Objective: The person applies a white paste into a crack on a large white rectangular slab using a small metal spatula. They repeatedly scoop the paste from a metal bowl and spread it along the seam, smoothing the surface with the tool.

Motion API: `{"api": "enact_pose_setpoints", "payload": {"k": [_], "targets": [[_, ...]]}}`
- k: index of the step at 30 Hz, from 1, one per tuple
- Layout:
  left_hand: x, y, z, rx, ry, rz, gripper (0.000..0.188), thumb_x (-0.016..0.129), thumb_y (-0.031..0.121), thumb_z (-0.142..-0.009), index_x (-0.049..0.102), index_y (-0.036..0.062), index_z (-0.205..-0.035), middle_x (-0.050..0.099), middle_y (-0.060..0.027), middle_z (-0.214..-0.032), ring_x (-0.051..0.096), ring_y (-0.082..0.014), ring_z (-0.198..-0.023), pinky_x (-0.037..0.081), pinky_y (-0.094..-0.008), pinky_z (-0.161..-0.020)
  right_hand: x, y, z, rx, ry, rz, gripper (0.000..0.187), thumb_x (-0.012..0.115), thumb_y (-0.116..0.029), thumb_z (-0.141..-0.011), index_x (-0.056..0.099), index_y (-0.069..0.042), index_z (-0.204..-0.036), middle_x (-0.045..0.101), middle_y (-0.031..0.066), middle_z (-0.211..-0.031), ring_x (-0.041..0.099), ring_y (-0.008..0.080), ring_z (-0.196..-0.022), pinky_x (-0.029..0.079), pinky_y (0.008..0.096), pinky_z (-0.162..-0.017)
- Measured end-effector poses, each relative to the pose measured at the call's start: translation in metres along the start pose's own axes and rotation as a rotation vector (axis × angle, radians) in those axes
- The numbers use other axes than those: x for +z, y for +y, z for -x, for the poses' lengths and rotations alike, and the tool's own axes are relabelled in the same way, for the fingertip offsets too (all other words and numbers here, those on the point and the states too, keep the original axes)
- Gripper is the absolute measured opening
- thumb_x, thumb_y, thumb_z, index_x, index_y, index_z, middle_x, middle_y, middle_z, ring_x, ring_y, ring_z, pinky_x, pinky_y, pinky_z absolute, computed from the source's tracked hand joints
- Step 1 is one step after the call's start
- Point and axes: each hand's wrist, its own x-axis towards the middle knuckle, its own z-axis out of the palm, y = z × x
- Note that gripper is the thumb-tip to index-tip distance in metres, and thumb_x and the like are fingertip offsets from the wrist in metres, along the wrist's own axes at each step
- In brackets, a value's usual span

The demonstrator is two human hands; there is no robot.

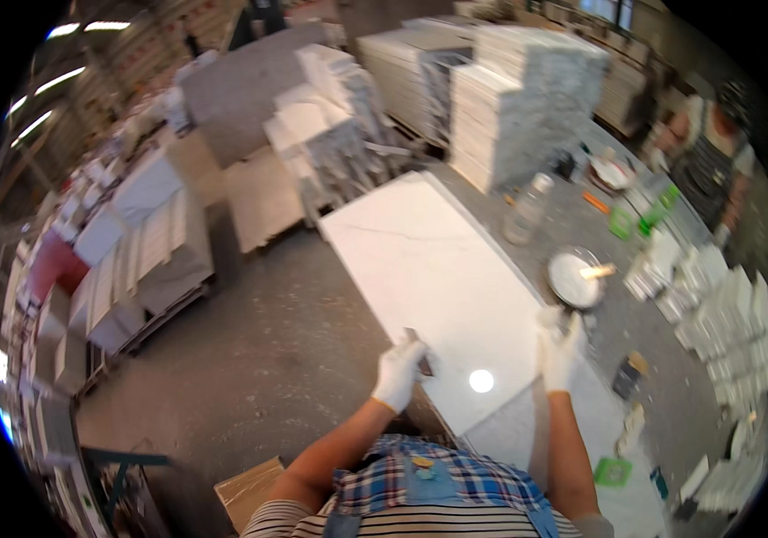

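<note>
A large white stone-look slab (438,255) with a faint grey vein lies slanting before me, a second edge showing along its far right side. My left hand (396,377), in a white glove, is closed around a small dark flat tool, perhaps a scraper (426,359), at the slab's near left edge. At the right edge, my gloved right hand (560,357) grips the slab, thumb over its top; the other fingers are partly hidden and blurred. A paler grey-white slab (514,439) shows beneath the near end.
On the grey worktop stand a bowl of white paste (574,278) with a spreader and a clear bottle (529,208). White pieces (729,309) are stacked right. Behind rise slab stacks (527,99); a co-worker (711,161) stands far right. Palletised slabs (155,260) stand left.
</note>
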Motion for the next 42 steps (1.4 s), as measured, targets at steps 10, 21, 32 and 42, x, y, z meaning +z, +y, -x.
{"api": "enact_pose_setpoints", "payload": {"k": [10,21,32,42], "targets": [[0.006,-0.011,-0.017,-0.021,0.016,-0.019,0.019,0.071,0.021,-0.099,0.072,0.0021,-0.094,0.075,-0.0073,-0.085,0.068,-0.0151,-0.067,0.053,-0.0293,-0.055,-0.008,-0.023,-0.016,0.022,-0.045,0.086,0.068,0.079,-0.037,-0.087,0.062,-0.010,-0.147,0.065,0.0135,-0.142,0.060,0.0335,-0.132,0.047,0.0428,-0.113],[0.004,-0.015,-0.024,-0.055,0.004,0.019,0.019,0.069,0.020,-0.099,0.074,0.0010,-0.096,0.074,-0.0068,-0.084,0.066,-0.0140,-0.069,0.051,-0.0281,-0.060,-0.023,-0.037,0.016,-0.021,-0.310,-0.251,0.044,0.068,-0.028,-0.098,0.060,0.004,-0.128,0.070,0.0244,-0.115,0.067,0.0381,-0.112,0.052,0.0443,-0.099],[-0.004,-0.021,-0.026,-0.013,-0.002,-0.032,0.022,0.071,0.023,-0.099,0.073,0.0007,-0.095,0.073,-0.0049,-0.084,0.064,-0.0125,-0.069,0.050,-0.0285,-0.061,-0.051,-0.051,0.070,-0.139,-0.584,-0.152,0.035,0.072,-0.024,-0.099,0.069,0.004,-0.118,0.071,0.0169,-0.108,0.067,0.0241,-0.105,0.052,0.0368,-0.093],[-0.007,-0.028,-0.032,-0.006,-0.006,-0.035,0.021,0.071,0.021,-0.099,0.073,0.0008,-0.092,0.071,-0.0027,-0.083,0.062,-0.0109,-0.071,0.049,-0.0278,-0.064,-0.037,-0.028,0.082,-0.106,-0.491,-0.217,0.034,0.075,-0.036,-0.093,0.071,-0.002,-0.094,0.068,0.0182,-0.088,0.066,0.0360,-0.087,0.051,0.0449,-0.076]]}}
